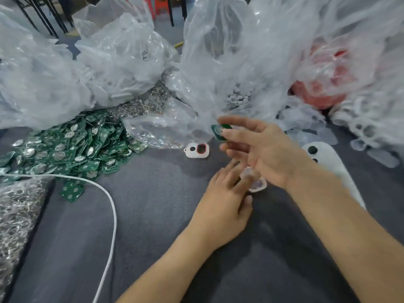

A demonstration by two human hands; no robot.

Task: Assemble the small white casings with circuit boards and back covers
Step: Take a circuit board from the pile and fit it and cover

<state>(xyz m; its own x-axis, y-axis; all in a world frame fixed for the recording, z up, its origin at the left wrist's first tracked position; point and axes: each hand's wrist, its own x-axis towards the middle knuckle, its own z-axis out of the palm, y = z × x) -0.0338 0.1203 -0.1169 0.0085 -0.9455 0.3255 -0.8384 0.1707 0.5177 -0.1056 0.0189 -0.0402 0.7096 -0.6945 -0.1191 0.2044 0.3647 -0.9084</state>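
Surface [153, 215]: matt grey cloth. Bags [122, 55]: thin, glossy, crinkled clear plastic. Circuit boards [65, 147]: green, shiny metal discs. Casing [196, 150]: smooth white plastic. Cord [111, 215]: smooth, white.

A dark grey cloth surface [153, 215] is stretching across the near scene, taking soft, even light. Far behind it, a grey floor [162, 29] is showing. Thin black furniture legs [43, 18] are standing on it at the far left, and a red plastic stool [150, 5] is standing near the far centre.
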